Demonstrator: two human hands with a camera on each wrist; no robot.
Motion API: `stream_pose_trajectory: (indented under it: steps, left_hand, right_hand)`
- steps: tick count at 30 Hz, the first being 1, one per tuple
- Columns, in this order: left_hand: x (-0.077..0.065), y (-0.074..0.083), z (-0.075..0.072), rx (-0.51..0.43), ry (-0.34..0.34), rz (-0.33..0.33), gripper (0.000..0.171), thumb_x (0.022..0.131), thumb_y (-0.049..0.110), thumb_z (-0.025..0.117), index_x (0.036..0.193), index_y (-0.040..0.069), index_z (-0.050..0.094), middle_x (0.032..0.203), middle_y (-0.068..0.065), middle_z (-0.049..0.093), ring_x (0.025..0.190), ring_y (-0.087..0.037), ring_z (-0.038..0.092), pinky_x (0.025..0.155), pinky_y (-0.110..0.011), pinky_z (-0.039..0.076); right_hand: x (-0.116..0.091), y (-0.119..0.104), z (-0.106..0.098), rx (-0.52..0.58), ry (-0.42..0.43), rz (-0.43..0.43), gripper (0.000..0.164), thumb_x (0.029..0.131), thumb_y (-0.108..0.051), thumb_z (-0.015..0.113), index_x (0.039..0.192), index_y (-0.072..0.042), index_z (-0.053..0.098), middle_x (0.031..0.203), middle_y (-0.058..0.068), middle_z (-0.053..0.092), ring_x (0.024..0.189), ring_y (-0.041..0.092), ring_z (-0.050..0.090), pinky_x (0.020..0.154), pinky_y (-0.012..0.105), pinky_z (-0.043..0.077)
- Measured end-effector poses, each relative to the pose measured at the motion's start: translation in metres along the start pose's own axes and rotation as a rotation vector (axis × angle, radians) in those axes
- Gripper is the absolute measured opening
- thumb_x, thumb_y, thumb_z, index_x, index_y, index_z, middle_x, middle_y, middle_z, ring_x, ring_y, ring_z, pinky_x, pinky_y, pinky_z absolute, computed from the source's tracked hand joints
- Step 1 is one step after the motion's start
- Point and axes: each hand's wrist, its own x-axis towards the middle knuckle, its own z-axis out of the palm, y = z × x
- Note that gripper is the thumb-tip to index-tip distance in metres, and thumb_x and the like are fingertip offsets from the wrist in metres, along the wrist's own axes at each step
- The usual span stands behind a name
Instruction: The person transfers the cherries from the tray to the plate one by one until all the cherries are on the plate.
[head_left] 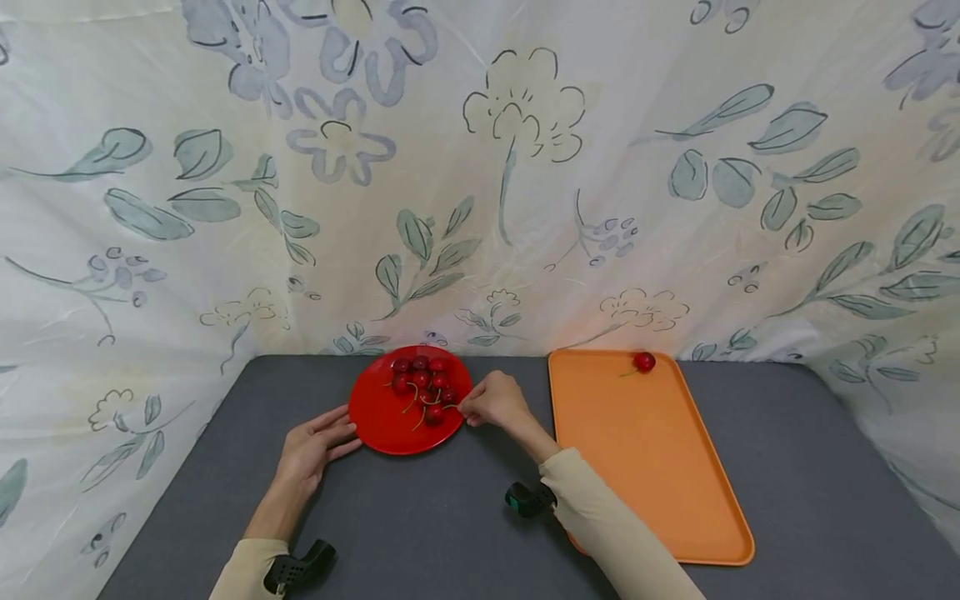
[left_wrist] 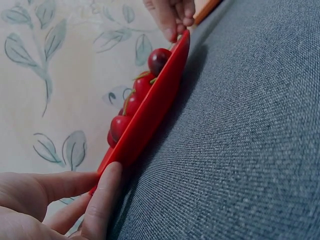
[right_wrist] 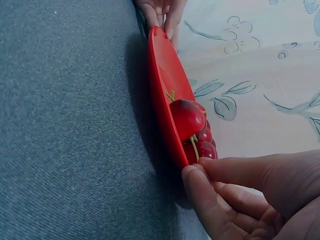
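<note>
A red plate carries several dark red cherries with green stems. My left hand holds the plate's left rim, its fingertips against the edge in the left wrist view. Over the plate's right rim, my right hand pinches a thin green stem between thumb and index finger. That stem leads to a cherry among the others on the plate. The remaining fingers of the right hand curl below the pinch. A lone cherry with a stem lies at the far end of an orange tray.
The orange tray stands to the right of the plate, partly under the right forearm. Dark grey cloth covers the table. A floral curtain hangs along the back and sides. Black wrist devices are on both arms.
</note>
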Motion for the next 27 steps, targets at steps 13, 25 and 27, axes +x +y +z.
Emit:
stream_pose_trajectory:
  steps: [13, 25, 27]
  left_hand:
    - [-0.004, -0.001, 0.001, -0.001, 0.002, -0.003, 0.051, 0.098, 0.001, 0.055, 0.147, -0.003, 0.040, 0.124, -0.007, 0.062, 0.095, -0.007, 0.068, 0.085, -0.032, 0.058]
    - [-0.005, -0.002, 0.001, 0.003, 0.002, 0.000, 0.051, 0.099, 0.001, 0.053, 0.147, -0.004, 0.039, 0.124, -0.007, 0.062, 0.095, -0.006, 0.068, 0.086, -0.032, 0.058]
    - [-0.006, -0.002, 0.001, 0.009, 0.001, 0.004, 0.051, 0.099, 0.001, 0.054, 0.147, -0.004, 0.038, 0.124, -0.007, 0.062, 0.095, -0.006, 0.067, 0.086, -0.032, 0.058]
  right_hand:
    - [-0.010, 0.008, -0.035, 0.097, 0.089, -0.052, 0.010, 0.086, -0.003, 0.074, 0.086, 0.006, 0.076, 0.075, 0.014, 0.072, 0.059, 0.018, 0.069, 0.059, 0.030, 0.061]
    - [-0.018, 0.056, -0.129, 0.449, 0.190, -0.010, 0.033, 0.094, -0.005, 0.065, 0.116, 0.020, 0.061, 0.085, 0.011, 0.073, 0.072, 0.014, 0.072, 0.076, 0.032, 0.059]
    - [-0.022, 0.068, -0.142, 0.478, 0.210, 0.014, 0.037, 0.096, -0.007, 0.063, 0.121, 0.019, 0.058, 0.088, 0.007, 0.073, 0.075, 0.011, 0.072, 0.081, 0.032, 0.058]
